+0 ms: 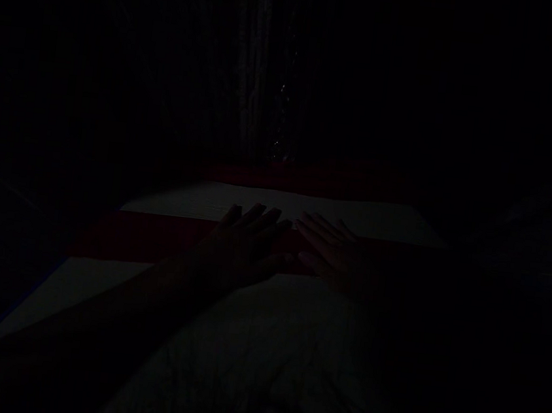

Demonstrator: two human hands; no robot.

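Observation:
The view is very dark. A cloth-like surface with broad red and white stripes (pixel 101 277) spreads in front of me. My left hand (pixel 247 246) lies on it with fingers stretched out, across a red stripe (pixel 139 238) and up to the far white stripe (pixel 378 220). Close on its right, my right hand (pixel 333 249) rests palm down, fingers extended and pointing up and left. The two thumbs nearly meet at the near edge of the red stripe. Neither hand holds anything that I can see. Deep shadow hides most of my right arm.
A blue edge (pixel 19 304) runs along the left side of the striped surface. Beyond its far end hang dim vertical folds (pixel 254 66), with small shiny specks (pixel 280 118) beside them. Both sides fade into darkness.

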